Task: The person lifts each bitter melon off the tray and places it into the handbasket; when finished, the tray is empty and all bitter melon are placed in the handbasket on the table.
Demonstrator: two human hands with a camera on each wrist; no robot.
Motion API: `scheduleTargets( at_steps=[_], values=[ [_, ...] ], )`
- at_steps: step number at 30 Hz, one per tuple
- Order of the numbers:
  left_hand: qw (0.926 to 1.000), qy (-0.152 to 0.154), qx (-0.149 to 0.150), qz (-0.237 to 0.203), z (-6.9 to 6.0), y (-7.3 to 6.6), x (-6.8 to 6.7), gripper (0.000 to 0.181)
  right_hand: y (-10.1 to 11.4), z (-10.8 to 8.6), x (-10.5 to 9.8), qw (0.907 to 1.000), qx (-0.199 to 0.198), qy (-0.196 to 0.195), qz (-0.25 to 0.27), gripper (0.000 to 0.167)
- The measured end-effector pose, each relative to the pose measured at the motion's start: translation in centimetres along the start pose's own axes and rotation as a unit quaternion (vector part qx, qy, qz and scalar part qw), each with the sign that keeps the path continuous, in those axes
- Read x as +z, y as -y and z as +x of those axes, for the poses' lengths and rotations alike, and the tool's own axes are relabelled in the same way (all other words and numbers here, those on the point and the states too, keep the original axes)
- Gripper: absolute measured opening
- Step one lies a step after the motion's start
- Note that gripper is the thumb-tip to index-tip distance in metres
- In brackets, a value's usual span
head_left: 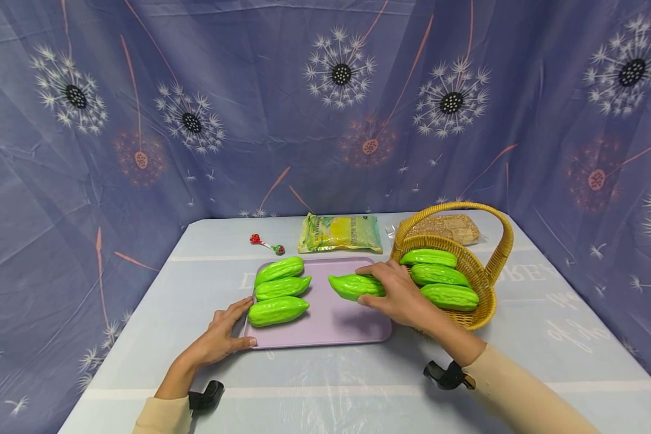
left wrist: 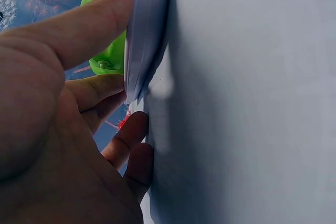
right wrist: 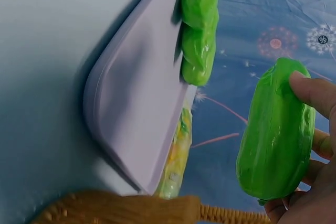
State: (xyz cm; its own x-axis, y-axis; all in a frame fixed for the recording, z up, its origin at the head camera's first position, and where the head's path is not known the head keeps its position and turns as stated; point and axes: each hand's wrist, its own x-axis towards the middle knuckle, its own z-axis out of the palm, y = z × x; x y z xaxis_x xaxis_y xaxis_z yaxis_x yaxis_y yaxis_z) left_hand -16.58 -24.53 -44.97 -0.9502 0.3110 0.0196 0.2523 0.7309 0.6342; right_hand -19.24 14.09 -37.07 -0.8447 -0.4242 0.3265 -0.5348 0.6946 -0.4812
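My right hand (head_left: pixel 396 292) holds a bright green bitter melon (head_left: pixel 352 287) above the right part of a lilac tray (head_left: pixel 331 334). In the right wrist view, the thumb and fingers grip this melon (right wrist: pixel 275 135) clear of the tray (right wrist: pixel 134 103). Three similar bitter melons (head_left: pixel 278 311) lie in a column along the tray's left side. My left hand (head_left: pixel 222 331) holds the tray's front left corner, thumb at the front edge and fingers at the left edge. Right of the tray, a wicker basket (head_left: pixel 488 301) contains three more bitter melons (head_left: pixel 439 275).
Behind the tray lies a yellow-green packet (head_left: pixel 340 234), with two wrapped lollipops (head_left: pixel 267 244) to its left. A clear bag of brown food (head_left: pixel 447 229) lies behind the basket, whose tall handle (head_left: pixel 501 250) arches up. A patterned blue curtain (head_left: pixel 282 120) surrounds the table.
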Motion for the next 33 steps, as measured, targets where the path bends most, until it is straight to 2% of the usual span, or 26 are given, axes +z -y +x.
scheduleTargets(
  at_steps=[14,33],
  values=[
    [1.0000,-0.002,0.000,0.003,0.0,0.0,0.0,0.085,-1.8,-2.6,-3.0,0.9996,0.026,-0.002,-0.010,0.052],
    [1.0000,-0.004,-0.002,-0.001,0.1,0.2,0.2,0.084,-6.0,-5.8,-4.3,0.9969,0.066,-0.007,-0.043,0.051]
  ],
)
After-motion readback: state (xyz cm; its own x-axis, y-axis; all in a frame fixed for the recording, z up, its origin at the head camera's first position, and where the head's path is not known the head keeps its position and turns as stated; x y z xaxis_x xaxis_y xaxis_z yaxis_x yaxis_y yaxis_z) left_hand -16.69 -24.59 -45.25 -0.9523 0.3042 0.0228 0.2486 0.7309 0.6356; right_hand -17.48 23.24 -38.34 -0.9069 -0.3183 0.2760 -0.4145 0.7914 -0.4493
